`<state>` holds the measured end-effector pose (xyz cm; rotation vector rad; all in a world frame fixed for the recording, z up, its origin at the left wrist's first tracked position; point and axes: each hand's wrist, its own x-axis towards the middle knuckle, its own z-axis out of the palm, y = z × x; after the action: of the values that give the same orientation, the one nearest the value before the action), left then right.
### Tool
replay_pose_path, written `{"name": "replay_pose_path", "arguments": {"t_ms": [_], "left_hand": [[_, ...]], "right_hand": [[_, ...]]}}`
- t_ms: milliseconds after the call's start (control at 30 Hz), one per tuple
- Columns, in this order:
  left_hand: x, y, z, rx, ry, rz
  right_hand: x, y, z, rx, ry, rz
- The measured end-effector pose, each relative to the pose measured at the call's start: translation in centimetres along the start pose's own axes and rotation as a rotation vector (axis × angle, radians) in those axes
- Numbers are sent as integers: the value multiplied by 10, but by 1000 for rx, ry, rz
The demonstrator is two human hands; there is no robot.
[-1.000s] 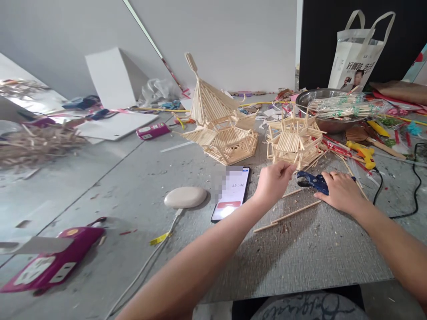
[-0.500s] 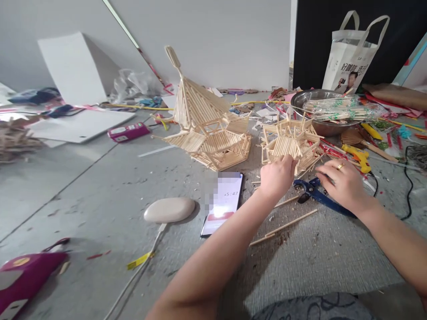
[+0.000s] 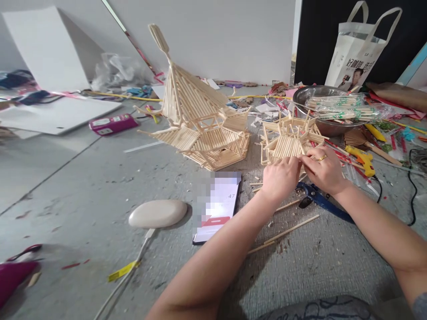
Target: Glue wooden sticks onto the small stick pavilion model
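My left hand (image 3: 282, 177) is closed in a pinch at the near side of a small wooden stick model (image 3: 287, 146). My right hand (image 3: 323, 168), with a ring on one finger, meets it there, its fingertips pinched too. Whatever lies between the fingers is too small or hidden to make out. Under my right hand rest blue-handled cutters (image 3: 325, 202) on the floor. Loose wooden sticks (image 3: 292, 230) are scattered in front of the model. To its left stands a larger stick pavilion (image 3: 200, 120) with a pointed roof.
A phone (image 3: 218, 204) and a pale oval device (image 3: 158, 213) on a cable lie left of my arms. At the right are a yellow glue gun (image 3: 360, 159) and a metal bowl (image 3: 328, 128) of bagged sticks. A white bag (image 3: 358, 53) stands behind.
My right hand has moved left and up from beside the cutters to meet my left hand. The left hand stays by the small model. The camera view has shifted slightly.
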<state>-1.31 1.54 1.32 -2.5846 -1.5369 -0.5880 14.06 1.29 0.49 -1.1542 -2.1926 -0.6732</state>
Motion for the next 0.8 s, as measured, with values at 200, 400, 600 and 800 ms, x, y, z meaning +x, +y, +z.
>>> {"name": "replay_pose_path", "arguments": {"t_ms": [200,400,600,800], "left_hand": [[2,-3,0,32,24,38],[3,-6,0,37,40,23],[3,-19,7,23,115,71],[3,-28,9,7,327,199]], "right_hand": [[3,2,4,-50,127,-76],[12,1,-5,-113,54,-110],[16,2,-7,-120,57,-133],[13,3,-3,-105,109,-149]]}}
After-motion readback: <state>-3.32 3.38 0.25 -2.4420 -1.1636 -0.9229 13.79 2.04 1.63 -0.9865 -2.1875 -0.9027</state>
